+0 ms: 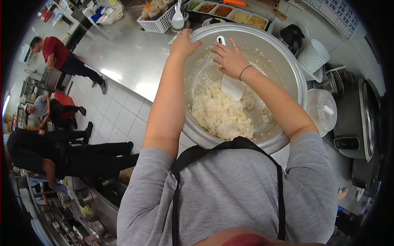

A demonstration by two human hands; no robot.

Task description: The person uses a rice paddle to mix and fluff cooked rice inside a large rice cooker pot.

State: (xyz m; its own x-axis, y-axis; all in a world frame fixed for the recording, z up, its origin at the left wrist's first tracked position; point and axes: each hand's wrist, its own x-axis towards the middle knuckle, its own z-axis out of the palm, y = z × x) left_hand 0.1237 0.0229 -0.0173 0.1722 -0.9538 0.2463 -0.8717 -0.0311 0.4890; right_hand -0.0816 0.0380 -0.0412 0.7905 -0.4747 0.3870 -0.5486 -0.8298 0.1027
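Note:
A large round metal pot [303, 88] stands in front of me with a mound of cooked white rice [221, 112] inside. My left hand [185, 44] is at its far left rim, thumb on the inner side and fingers over the edge. A bit of pale cloth [172, 39] shows beside that hand. Over the pot, my right hand [230, 61] has its fingers spread across a white rice paddle [232, 87]. The paddle's blade rests against the rice, and its handle end with a hole shows beyond my fingers. No firm grip on the paddle is visible.
A steel counter [123, 53] extends left, with a white basket [158, 24] and a tray of toppings [223, 11] behind. Stacked white bowls [314, 55], a lid [322, 110] and a dark cooker [349, 123] are right. Several people stand or sit at left.

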